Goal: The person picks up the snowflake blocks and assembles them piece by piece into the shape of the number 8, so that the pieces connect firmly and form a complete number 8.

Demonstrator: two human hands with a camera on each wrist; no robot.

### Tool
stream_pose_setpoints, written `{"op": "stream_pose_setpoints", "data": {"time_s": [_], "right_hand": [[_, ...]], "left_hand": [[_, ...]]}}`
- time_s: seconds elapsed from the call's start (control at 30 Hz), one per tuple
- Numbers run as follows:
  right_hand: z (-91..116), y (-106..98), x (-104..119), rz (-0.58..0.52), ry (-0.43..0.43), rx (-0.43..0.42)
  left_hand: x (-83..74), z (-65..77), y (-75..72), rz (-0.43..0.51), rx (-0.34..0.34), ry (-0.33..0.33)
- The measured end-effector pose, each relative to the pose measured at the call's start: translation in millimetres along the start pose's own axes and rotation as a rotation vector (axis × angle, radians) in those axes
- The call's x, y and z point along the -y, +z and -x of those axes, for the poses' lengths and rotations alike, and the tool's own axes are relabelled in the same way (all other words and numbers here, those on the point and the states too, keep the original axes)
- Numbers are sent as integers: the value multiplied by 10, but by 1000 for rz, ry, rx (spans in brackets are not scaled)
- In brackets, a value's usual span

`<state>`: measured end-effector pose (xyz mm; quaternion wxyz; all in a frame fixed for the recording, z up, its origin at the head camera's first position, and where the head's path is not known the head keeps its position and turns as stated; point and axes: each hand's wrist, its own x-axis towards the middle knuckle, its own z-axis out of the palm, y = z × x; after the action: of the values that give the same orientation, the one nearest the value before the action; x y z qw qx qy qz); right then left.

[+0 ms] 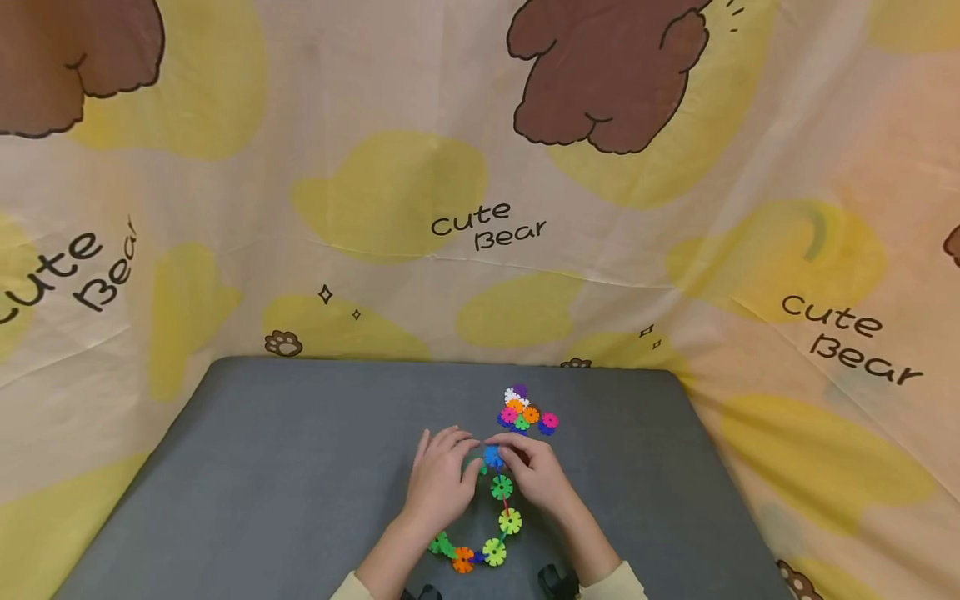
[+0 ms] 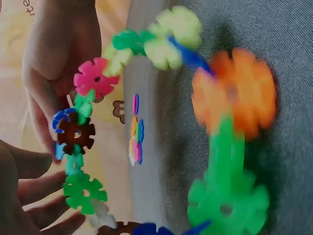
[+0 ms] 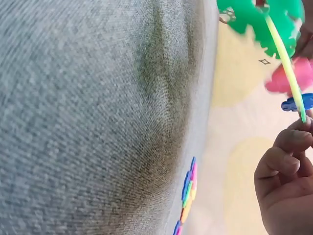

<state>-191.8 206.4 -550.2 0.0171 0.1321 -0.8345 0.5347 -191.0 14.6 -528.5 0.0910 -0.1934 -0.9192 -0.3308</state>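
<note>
A loop of multicoloured notched plastic snowflake discs [image 1: 510,522] hangs between my hands and the table. My right hand [image 1: 542,472] pinches a blue disc [image 1: 491,456] at the far end of the loop, thumb and forefinger together. My left hand [image 1: 441,479] is just left of that disc, its fingers extended and the thumb apart from them. In the left wrist view, the left hand's fingers [image 2: 61,220] lie behind a green disc [image 2: 85,193], near a brown disc [image 2: 77,133]. The right wrist view shows a pale yellow-green disc [image 3: 286,63] edge-on above the right fingertips.
Behind the hands, a flat cluster of joined discs [image 1: 521,412] lies on the grey table [image 1: 300,467]. A bear-print cloth [image 1: 390,192] hangs beyond the table's back edge. Dark straps [image 1: 558,581] show near the right wrist.
</note>
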Motion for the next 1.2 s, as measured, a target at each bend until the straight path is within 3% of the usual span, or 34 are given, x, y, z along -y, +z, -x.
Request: {"op": "stream_pose_setpoints", "data": {"time_s": [0.1, 0.27, 0.37, 0.47, 0.6, 0.67, 0.87, 1.2], "right_hand": [[-14, 12, -1, -5, 1, 24], [-43, 15, 1, -10, 45, 1], [-79, -41, -42, -17, 109, -101], [-125, -145, -141, -19, 226, -251], [-188, -305, -335, 39, 349, -396], [-218, -378, -433, 97, 366, -432], [-286, -508, -632, 227, 398, -447], [-363, -490, -823, 469, 433, -340]], "left_hand": [[-6, -7, 44, 64, 84, -89], [-18, -16, 104, 184, 74, -171], [-21, -28, 114, 250, 72, -200], [-11, -32, 110, 281, 94, -227], [9, -21, 97, 254, 94, -230], [22, -14, 97, 222, 79, -215], [59, -5, 97, 93, 27, -143], [92, -12, 113, 84, 44, -152]]}}
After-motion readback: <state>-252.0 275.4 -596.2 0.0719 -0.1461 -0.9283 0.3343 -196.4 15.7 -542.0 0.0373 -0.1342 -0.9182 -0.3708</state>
